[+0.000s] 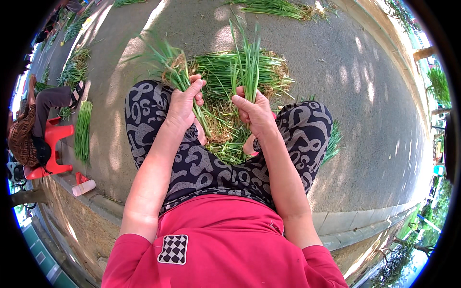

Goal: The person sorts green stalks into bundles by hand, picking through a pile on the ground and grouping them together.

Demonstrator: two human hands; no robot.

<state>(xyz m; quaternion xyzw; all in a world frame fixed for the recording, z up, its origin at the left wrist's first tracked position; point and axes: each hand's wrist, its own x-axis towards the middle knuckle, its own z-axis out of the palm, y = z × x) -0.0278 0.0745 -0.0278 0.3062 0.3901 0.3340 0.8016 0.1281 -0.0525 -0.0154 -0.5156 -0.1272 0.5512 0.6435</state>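
My left hand [183, 102] is closed around a bunch of chives [176, 65]; brownish dry leaves hang among the green, and the upper tips are blurred. The lower ends of this bunch slant down past my palm, between my knees. In my right hand [254, 108], thumb and fingers pinch a smaller, cleaner-looking bunch of green chives [248, 62], its leaves pointing away from me. Just beyond both hands a large pile of chives [221, 67] lies on the ground. Loose trimmings and straw-coloured leaves [225, 137] are scattered between my feet.
To my left, a neat bundle of chives [83, 132] lies near a red plastic stool [57, 144] with a person [26, 129] seated there. A pale bottle [84, 187] rests by the kerb. More chives [271, 7] lie ahead, and others [333, 142] beside my right knee.
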